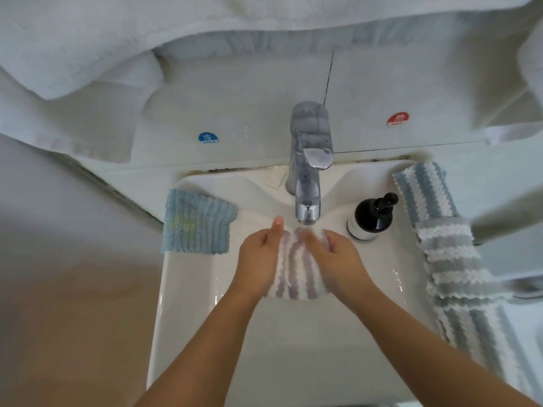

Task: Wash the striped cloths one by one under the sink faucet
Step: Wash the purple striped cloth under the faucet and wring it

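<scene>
A purple-and-white striped cloth (295, 268) hangs over the white sink basin (188, 304), just below the chrome faucet's spout (308, 214). My left hand (260, 257) grips its left edge, thumb pointing up. My right hand (338, 259) grips its right edge, fingers curled over the top. On the sink's right rim lie several more striped cloths: a blue-and-white one (423, 190) at the back, a grey-and-white one (452, 257) in the middle, and another blue-and-white one (482, 333) nearest me.
A plain blue ribbed cloth (197, 223) lies on the sink's left rim. A black pump bottle (371, 217) stands right of the faucet. White towels (88, 54) hang above. Blue cold (208, 138) and red hot (397, 119) stickers mark the wall.
</scene>
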Demonstrator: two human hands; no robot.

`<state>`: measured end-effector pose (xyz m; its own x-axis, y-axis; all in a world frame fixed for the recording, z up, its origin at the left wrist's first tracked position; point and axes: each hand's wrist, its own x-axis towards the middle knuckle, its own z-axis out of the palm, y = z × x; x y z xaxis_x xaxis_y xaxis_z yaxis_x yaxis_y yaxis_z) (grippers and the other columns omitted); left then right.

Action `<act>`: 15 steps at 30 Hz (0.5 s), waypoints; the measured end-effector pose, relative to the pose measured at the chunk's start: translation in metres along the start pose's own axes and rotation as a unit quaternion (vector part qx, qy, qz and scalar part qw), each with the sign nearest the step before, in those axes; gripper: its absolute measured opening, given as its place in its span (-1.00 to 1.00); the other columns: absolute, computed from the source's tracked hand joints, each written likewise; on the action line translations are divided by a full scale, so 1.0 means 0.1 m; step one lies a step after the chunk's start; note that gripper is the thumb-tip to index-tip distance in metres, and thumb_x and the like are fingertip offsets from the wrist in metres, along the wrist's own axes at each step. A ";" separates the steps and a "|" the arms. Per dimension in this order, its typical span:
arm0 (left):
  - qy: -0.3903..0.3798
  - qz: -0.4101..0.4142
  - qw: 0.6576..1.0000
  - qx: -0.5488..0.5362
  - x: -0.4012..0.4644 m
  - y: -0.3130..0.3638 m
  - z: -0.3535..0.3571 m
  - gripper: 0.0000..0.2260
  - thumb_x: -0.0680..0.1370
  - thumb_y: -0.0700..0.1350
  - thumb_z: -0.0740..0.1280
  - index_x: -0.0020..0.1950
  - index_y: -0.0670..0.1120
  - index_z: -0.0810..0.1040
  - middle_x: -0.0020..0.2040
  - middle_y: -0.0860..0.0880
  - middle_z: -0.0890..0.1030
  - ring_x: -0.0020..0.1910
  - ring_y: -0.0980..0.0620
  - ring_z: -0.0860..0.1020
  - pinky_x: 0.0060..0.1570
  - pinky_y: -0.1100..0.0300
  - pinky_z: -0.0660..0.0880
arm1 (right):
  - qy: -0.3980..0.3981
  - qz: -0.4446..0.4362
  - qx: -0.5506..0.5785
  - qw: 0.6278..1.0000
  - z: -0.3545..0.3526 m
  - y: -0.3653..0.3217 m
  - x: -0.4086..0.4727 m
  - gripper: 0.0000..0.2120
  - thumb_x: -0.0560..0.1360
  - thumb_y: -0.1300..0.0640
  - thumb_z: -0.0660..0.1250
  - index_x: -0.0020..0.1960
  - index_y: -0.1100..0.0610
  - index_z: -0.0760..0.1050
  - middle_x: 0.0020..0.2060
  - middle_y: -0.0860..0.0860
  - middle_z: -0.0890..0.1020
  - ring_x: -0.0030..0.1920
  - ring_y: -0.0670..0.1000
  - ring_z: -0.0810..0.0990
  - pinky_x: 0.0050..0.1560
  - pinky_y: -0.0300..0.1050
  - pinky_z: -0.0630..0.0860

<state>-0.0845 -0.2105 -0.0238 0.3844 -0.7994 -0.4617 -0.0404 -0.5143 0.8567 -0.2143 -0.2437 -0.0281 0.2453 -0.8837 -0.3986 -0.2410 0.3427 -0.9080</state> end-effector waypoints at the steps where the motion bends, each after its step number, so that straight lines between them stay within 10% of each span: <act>1: 0.000 0.004 1.000 0.018 -0.02 0.02 0.07 -0.47 0.63 0.19 0.12 -0.21 -0.20 0.59 -0.28 -0.12 0.64 -0.26 -0.04 0.63 -0.18 0.13 0.54 | -0.009 -0.010 -0.009 1.000 0.05 -0.02 0.00 -0.54 0.58 -0.08 0.26 -0.17 0.35 0.45 -0.36 0.13 0.56 -0.33 -0.04 0.56 -0.27 -0.20 0.50; 15: 0.039 -0.016 0.997 -0.064 -0.09 -0.02 0.41 -0.53 0.67 0.10 0.10 -0.20 -0.17 0.59 -0.30 -0.17 0.64 -0.25 -0.08 0.66 -0.16 0.06 0.58 | 0.045 -0.044 0.002 0.998 0.13 -0.06 -0.04 -0.58 0.62 0.04 0.21 -0.39 0.11 0.30 -0.57 -0.10 0.38 -0.51 -0.13 0.38 -0.43 -0.25 0.34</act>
<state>-0.1255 -0.2149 -0.0313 0.4545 -0.7540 -0.4742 0.0891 -0.4912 0.8665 -0.2013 -0.2383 -0.0228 0.1805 -0.9350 -0.3053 -0.2186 0.2645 -0.9393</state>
